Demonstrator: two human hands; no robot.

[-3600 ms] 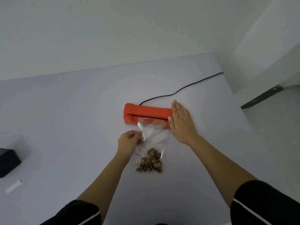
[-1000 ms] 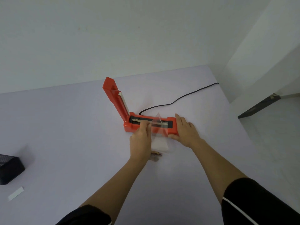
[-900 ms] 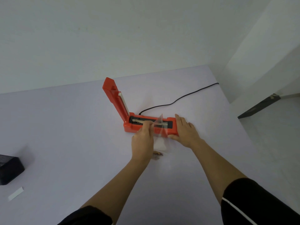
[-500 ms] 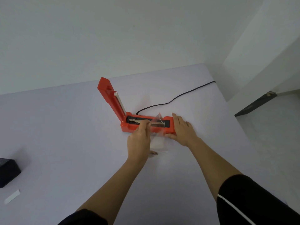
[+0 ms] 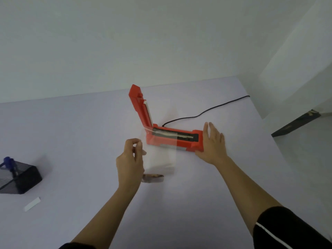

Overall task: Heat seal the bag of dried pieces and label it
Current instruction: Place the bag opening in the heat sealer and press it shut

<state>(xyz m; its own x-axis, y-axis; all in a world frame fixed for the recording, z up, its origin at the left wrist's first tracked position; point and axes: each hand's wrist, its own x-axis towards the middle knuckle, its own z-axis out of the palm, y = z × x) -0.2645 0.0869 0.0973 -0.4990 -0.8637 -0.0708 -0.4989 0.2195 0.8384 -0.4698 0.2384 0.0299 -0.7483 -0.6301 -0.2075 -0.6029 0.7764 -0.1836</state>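
Observation:
A red heat sealer (image 5: 172, 140) lies mid-table with its lid (image 5: 141, 106) raised upright at its left end. My left hand (image 5: 130, 161) pinches the left edge of a clear plastic bag (image 5: 160, 155), blurred by motion, just in front of the sealer's left half. Brown dried pieces (image 5: 152, 177) show at the bag's bottom, partly behind my left wrist. My right hand (image 5: 212, 143) rests flat, fingers spread, against the sealer's right end. A white label strip (image 5: 32, 203) lies at the left near the front edge.
A black mesh holder (image 5: 18, 177) with a blue pen (image 5: 9, 161) stands at the far left. The sealer's black cord (image 5: 206, 110) runs back right over the table edge. The table's right edge drops to the floor.
The sealer's lid, pressed down earlier, has been raised. My left hand has pulled the bag off the sealing strip, toward me and to the left. My right hand stays at the sealer's right end.

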